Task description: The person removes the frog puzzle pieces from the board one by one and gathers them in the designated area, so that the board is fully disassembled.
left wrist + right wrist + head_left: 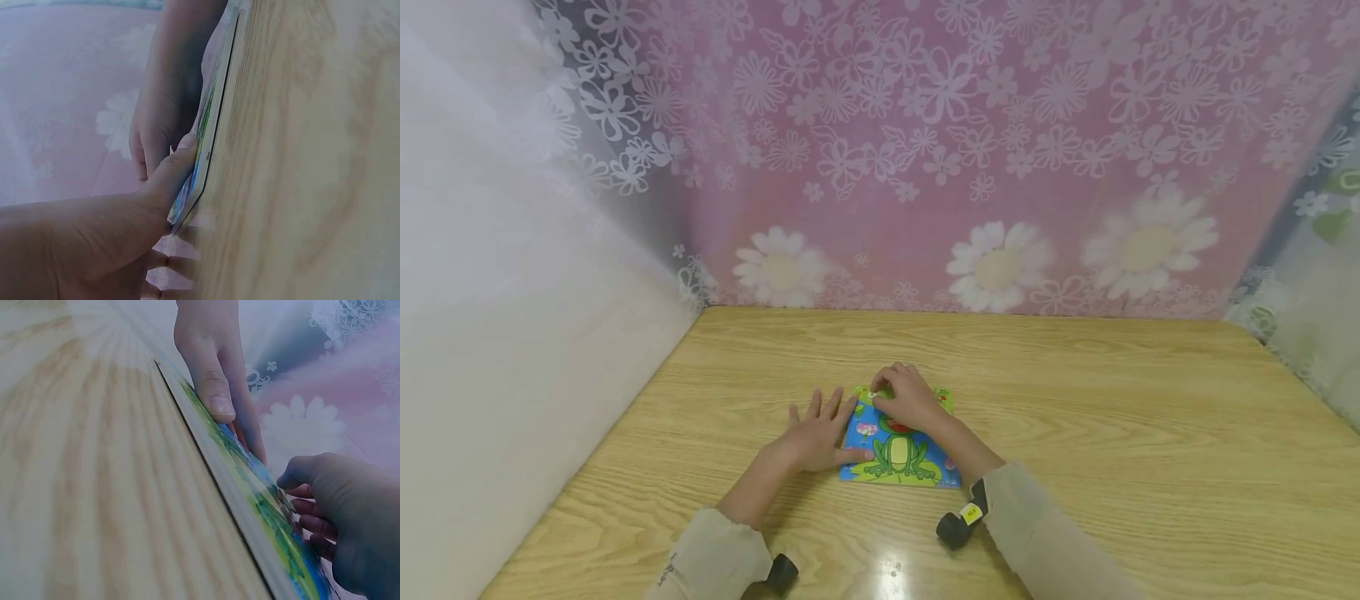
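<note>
A flat picture board (898, 454) with a green frog on blue lies on the table, and looks like a children's puzzle. At its left edge my left hand (816, 442) spreads its fingers on the tabletop, while the thumb (181, 150) presses on the board's face. Over the upper left part of the board, my right hand (910, 398) bends its fingers down, thumb and forefinger close together. A small whitish spot shows by those fingertips; whether it is a held piece or print is unclear. The right hand hides the frog's head.
The wood-grain table (1112, 433) extends around the board. A pink flowered curtain (865, 150) hangs behind its back edge, and a white sheet (535, 275) runs along the left side. Black wrist cameras (955, 529) sit below both sleeves, close to the tabletop.
</note>
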The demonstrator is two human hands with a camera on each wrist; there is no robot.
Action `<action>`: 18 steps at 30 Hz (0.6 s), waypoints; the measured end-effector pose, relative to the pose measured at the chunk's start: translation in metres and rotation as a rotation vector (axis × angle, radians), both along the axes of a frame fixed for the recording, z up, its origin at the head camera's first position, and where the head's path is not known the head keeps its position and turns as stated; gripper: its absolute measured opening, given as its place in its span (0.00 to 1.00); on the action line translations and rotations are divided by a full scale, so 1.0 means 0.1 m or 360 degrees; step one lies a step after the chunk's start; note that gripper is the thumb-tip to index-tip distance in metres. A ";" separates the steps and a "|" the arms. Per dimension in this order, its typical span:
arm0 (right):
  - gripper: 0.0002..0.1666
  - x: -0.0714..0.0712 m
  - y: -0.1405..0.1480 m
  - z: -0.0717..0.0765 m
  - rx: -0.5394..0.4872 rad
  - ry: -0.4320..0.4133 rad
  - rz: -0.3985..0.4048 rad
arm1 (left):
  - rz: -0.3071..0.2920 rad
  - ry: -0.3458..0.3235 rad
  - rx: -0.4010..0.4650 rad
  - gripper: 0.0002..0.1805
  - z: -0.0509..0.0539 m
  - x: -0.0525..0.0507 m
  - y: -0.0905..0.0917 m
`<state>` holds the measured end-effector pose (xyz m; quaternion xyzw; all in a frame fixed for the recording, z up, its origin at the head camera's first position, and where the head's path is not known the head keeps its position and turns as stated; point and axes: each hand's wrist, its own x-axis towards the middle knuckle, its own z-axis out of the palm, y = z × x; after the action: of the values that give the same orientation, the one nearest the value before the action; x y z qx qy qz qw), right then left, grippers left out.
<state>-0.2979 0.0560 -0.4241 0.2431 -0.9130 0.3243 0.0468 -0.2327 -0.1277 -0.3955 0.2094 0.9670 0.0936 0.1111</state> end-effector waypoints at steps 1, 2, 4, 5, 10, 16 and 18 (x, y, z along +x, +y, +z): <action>0.05 0.00 0.01 0.00 -0.0019 -0.0012 0.0010 | 0.0000 -0.0001 0.0000 0.50 0.00 0.00 0.00; 0.05 0.00 0.01 0.01 -0.0043 -0.0027 0.0026 | 0.0000 0.0000 -0.0001 0.50 0.00 0.00 0.00; 0.06 -0.01 0.04 0.03 -0.0093 -0.0073 0.0078 | 0.0002 -0.0002 0.0003 0.50 0.00 -0.01 0.00; 0.07 -0.01 0.06 0.04 -0.0109 -0.0090 0.0112 | 0.0004 -0.0002 0.0005 0.50 0.00 -0.02 0.00; 0.16 -0.04 0.14 0.09 -0.0106 -0.0185 0.0272 | 0.0005 0.0000 0.0014 0.50 0.00 -0.03 0.00; 0.24 -0.02 0.20 0.10 -0.0113 -0.0298 0.0349 | -0.0008 0.0014 0.0013 0.50 0.01 0.00 0.00; 0.25 0.00 0.20 0.10 -0.0108 -0.0302 0.0364 | -0.0009 0.0016 0.0024 0.50 0.02 0.02 0.00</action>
<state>-0.2980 0.0757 -0.4140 0.3121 -0.8682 0.3796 -0.0687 -0.2311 -0.1279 -0.3940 0.2135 0.9662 0.0996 0.1050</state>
